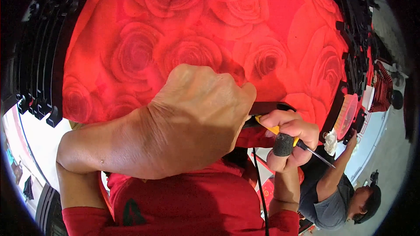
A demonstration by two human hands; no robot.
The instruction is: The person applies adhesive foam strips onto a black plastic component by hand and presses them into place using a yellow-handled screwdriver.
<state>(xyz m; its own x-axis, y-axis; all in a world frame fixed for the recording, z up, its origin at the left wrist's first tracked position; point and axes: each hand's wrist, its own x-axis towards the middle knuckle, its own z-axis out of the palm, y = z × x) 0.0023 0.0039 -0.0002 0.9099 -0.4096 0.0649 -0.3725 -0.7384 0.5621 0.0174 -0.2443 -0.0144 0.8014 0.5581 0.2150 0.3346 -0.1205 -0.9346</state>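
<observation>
My left hand (201, 100) is closed in a fist over the red rose-print cloth, its back toward me. From its right side juts a black strip-like part (264, 106), mostly hidden by the fist. Close beside it, my right hand (299, 131) is wrapped round a screwdriver (269, 123) with a yellow and black handle. The thin metal shaft points down and to the right, away from the left hand. A black foam-like sleeve (283, 144) encircles one finger of the right hand.
Long black notched parts (52, 52) are stacked at the table's left edge. More black parts (350, 52) line the right edge, near a pink-backed brush (347, 114) and crumpled white material (330, 142). A person (337, 196) in a cap reaches in at right. A black cord (260, 188) hangs before me.
</observation>
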